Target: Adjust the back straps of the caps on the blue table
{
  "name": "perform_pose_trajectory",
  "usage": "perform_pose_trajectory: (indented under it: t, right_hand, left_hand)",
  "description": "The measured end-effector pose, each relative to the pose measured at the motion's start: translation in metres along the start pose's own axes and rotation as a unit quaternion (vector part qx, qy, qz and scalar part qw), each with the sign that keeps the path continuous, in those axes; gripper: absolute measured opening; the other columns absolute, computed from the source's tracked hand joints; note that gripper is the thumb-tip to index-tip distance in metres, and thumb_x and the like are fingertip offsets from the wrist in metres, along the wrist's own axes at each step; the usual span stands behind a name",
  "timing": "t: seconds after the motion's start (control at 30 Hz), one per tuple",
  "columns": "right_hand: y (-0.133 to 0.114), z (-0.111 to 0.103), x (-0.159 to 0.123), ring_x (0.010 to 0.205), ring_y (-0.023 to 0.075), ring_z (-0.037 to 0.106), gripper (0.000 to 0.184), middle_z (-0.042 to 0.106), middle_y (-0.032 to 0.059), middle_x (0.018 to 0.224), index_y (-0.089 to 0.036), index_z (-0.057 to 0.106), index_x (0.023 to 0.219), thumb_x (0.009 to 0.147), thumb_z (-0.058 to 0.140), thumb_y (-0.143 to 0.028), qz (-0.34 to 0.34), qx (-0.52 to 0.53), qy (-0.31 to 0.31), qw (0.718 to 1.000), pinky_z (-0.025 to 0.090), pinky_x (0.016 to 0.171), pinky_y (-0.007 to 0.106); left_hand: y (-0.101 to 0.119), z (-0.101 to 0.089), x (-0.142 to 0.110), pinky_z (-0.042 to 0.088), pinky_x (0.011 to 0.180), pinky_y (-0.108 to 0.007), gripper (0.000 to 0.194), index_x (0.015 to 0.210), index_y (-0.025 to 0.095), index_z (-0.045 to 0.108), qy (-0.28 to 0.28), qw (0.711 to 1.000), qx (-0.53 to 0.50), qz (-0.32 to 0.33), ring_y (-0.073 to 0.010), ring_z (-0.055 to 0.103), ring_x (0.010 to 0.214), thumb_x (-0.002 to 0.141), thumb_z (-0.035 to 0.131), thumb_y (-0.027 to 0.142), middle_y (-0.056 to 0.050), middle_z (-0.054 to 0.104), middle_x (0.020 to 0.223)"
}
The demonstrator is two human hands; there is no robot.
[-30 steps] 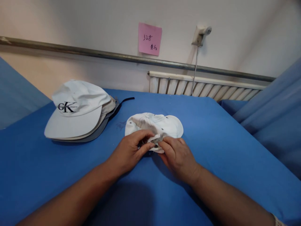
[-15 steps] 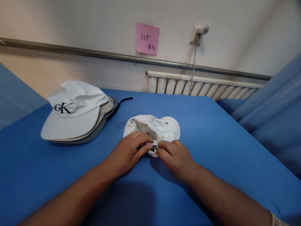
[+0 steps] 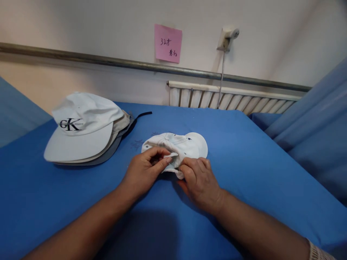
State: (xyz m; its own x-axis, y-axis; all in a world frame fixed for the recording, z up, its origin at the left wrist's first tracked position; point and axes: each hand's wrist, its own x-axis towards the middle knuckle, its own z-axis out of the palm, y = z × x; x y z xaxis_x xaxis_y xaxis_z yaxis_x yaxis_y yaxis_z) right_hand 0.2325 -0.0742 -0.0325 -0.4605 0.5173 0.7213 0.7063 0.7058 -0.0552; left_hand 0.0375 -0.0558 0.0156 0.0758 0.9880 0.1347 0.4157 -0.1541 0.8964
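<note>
A small white baseball cap (image 3: 168, 141) lies on the blue-covered table, its brim pointing to the right and its back edge toward me. My left hand (image 3: 146, 168) pinches the cap's back strap between thumb and fingers. On the other side of the strap, my right hand (image 3: 199, 180) is closed on the cap's edge, its fingertips partly hidden. The fabric between my hands is folded and lifted a little. Dark eyelets dot the crown.
A stack of caps (image 3: 84, 126), the top one white with black letters, sits to the left. Behind the blue table cover (image 3: 230, 144) are a radiator (image 3: 203, 95), a metal pipe (image 3: 121, 63) and a pink note (image 3: 168, 43). Blue curtains (image 3: 320, 137) hang at the right.
My left hand has drawn the strap slightly to the left and up. My right fingers have curled further over the cap's edge. The crown looks more flattened.
</note>
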Motion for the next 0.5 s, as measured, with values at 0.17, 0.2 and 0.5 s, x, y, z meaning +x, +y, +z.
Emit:
perform_pose_trajectory:
  t: [0.17,0.2,0.5]
  right_hand:
    - [0.001,-0.004,0.003,0.083,0.0201,0.057,0.012,0.07,0.0086,0.101,-0.016,0.061,0.101,0.094,0.052,-0.012,-0.02,-0.016,0.011,1.0,0.038,0.079,0.037]
    - [0.001,-0.006,0.004,0.084,0.0203,0.057,0.013,0.07,0.0089,0.103,-0.016,0.062,0.103,0.095,0.052,-0.014,-0.024,-0.015,0.004,1.0,0.037,0.079,0.037]
    - [0.003,-0.01,0.001,0.074,0.0175,0.054,0.017,0.071,0.0045,0.095,-0.02,0.067,0.097,0.099,0.05,-0.015,-0.05,-0.016,-0.024,0.998,0.035,0.068,0.034]
  left_hand:
    - [0.002,0.001,-0.001,0.051,0.068,-0.03,0.025,0.091,0.022,0.073,-0.01,1.0,0.017,0.006,-0.0183,0.065,0.072,0.08,0.07,0.044,-0.002,0.073,0.082]
    - [0.003,0.001,-0.001,0.052,0.067,-0.03,0.025,0.091,0.022,0.073,-0.015,1.0,0.021,0.012,-0.0183,0.065,0.072,0.081,0.069,0.043,-0.002,0.074,0.082]
    - [0.002,-0.014,0.0,0.052,0.082,-0.033,0.021,0.105,0.024,0.072,-0.129,0.966,0.165,0.15,-0.02,0.067,0.09,0.093,0.058,0.033,-0.002,0.075,0.099]
